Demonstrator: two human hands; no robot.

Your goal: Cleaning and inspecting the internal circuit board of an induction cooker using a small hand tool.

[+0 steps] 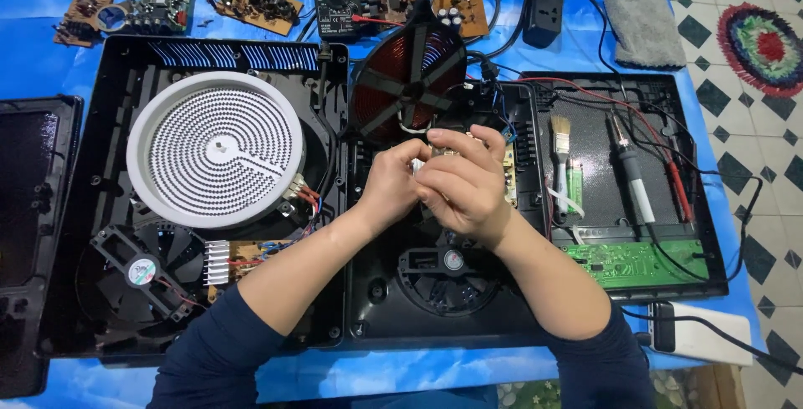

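A small pale component (437, 155) sits between the fingertips of both hands, mostly hidden, so its shape cannot be told. It is held over the open black cooker housing (376, 292), just below the tilted copper-red induction coil (407, 83) and above the round black fan (447, 268).

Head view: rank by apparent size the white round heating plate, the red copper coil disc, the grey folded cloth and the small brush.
1. White round heating plate
2. Red copper coil disc, tilted up, so its true size is unsure
3. Grey folded cloth
4. Small brush
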